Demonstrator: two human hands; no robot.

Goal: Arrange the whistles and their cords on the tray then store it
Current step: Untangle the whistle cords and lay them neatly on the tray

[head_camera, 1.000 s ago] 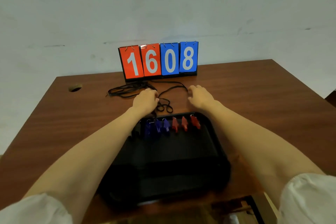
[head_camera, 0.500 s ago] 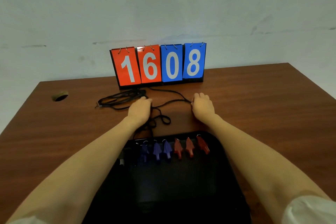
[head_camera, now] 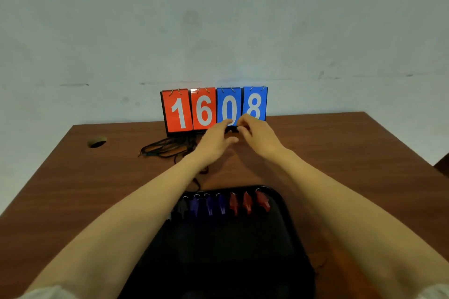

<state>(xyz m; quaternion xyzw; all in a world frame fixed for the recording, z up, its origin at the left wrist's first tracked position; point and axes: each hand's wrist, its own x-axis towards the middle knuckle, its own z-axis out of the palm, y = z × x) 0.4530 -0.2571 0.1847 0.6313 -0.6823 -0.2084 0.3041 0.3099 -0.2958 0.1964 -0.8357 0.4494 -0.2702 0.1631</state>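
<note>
A black tray point(head_camera: 286, 230) lies near the table's front edge. Along its far rim stand several whistles in a row: a black whistle point(head_camera: 180, 207), blue whistles point(head_camera: 209, 206) and red whistles point(head_camera: 246, 202). Black cords point(head_camera: 165, 148) lie bunched on the table beyond the tray, to the left. My left hand point(head_camera: 215, 139) and my right hand point(head_camera: 257, 135) meet close to the scoreboard, and both pinch a dark bit of cord point(head_camera: 232, 128) between their fingertips. A strand of cord runs back under my left forearm toward the tray.
A flip scoreboard point(head_camera: 213, 109) reading 1608 stands at the table's far edge against a pale wall. A round cable hole point(head_camera: 97, 142) sits in the tabletop at the far left. The brown table point(head_camera: 352, 165) ends at the right, with a dark object beyond.
Both hands have moved away from me and come together, lifting a piece of cord up in front of the scoreboard. The view has tilted up.
</note>
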